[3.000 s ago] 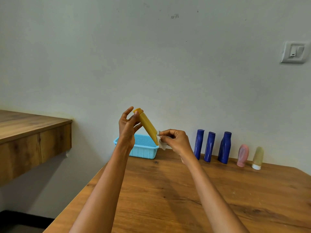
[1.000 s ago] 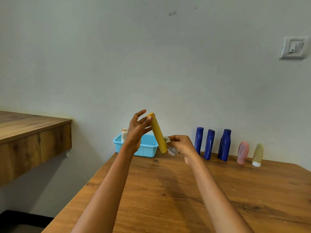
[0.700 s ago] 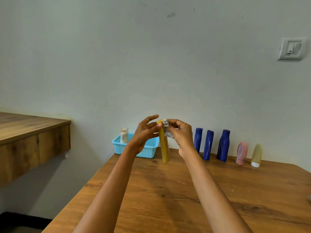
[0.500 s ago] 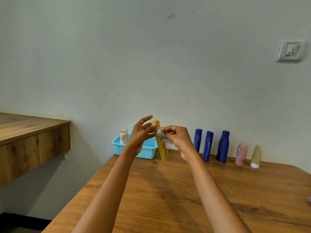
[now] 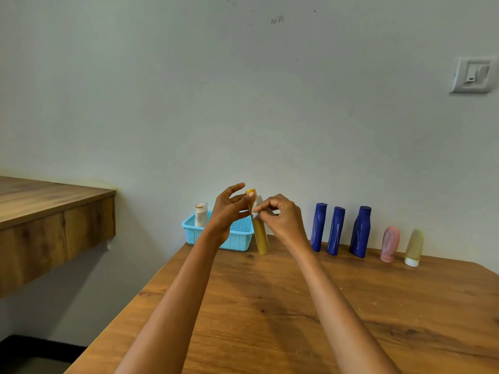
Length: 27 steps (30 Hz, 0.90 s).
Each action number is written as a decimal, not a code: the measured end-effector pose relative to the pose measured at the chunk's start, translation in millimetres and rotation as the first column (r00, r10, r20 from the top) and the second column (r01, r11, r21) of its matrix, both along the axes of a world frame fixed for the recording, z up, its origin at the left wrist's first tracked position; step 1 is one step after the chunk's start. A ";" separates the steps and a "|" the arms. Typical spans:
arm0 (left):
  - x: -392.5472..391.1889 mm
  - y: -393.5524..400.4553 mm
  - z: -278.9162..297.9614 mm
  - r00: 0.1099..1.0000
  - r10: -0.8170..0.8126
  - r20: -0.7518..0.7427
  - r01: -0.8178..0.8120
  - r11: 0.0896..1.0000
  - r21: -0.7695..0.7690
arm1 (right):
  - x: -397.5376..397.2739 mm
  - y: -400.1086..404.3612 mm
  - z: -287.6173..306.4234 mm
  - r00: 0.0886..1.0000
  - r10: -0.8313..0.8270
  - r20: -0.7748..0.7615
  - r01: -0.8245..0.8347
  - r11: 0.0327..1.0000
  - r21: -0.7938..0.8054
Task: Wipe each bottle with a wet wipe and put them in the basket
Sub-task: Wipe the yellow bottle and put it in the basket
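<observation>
With our left hand [image 5: 229, 211] pinching the yellow bottle [image 5: 259, 233] near its top, our right hand [image 5: 280, 217] should drag the pinched wet wipe [image 5: 256, 205] fully down its sides.

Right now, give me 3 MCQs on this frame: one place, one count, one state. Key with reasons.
1. Where is the light blue plastic mesh basket?
A. left of the row of bottles
B. on the floor
C. right of the row

2. How many dark blue plastic bottles stand by the wall?
A. one
B. three
C. five

3. What does the right hand pinch?
A. nothing
B. a pink bottle
C. a white wet wipe

Key: A, the basket sits at the table's far-left corner; B, three blue ones side by side; C, the wipe is pressed on the yellow cylindrical bottle.
</observation>
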<state>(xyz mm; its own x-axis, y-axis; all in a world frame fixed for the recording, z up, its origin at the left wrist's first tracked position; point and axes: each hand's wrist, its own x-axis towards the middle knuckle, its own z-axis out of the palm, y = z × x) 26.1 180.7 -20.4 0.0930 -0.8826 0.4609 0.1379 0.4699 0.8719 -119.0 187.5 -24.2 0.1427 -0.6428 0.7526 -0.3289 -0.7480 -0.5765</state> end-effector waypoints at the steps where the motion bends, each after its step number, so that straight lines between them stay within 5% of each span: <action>1: 1.2 0.1 0.7 1.000 0.009 -0.019 -0.009 1.000 -0.001 | -2.0 -1.1 -0.7 0.999 0.017 -0.028 -0.015 0.998 0.067; 4: 0.6 0.5 0.0 1.000 0.023 -0.003 -0.023 1.000 0.009 | -5.5 -4.8 -6.8 0.999 0.026 -0.042 -0.015 0.966 0.259; 8: -2.9 -0.2 -2.0 0.995 0.016 0.098 -0.019 0.999 0.037 | -3.3 -8.9 -12.0 0.988 -0.146 -0.042 0.152 0.939 0.309; 11: -7.3 1.9 -0.2 0.973 -0.064 0.220 0.053 0.997 0.056 | -4.4 -10.2 -10.5 0.968 -0.213 0.134 0.152 0.919 0.363; 17: -19.8 4.8 5.7 0.928 -0.020 0.373 0.038 0.998 -0.040 | -13.7 -2.6 5.2 0.886 -0.059 0.459 -0.101 0.943 0.317; 21: -22.8 4.3 8.2 0.897 0.132 0.422 -0.082 0.988 -0.134 | -12.9 0.6 7.8 0.934 -0.015 0.357 -0.036 0.990 0.134; 25: -23.9 1.0 5.8 0.769 0.380 0.514 -0.259 0.920 -0.292 | -8.7 3.1 5.5 0.997 -0.033 0.070 0.048 0.972 -0.232; 27: -24.9 0.9 4.7 0.710 0.429 0.558 -0.267 0.898 -0.351 | -4.5 2.3 2.5 0.996 -0.078 -0.037 0.065 0.958 -0.281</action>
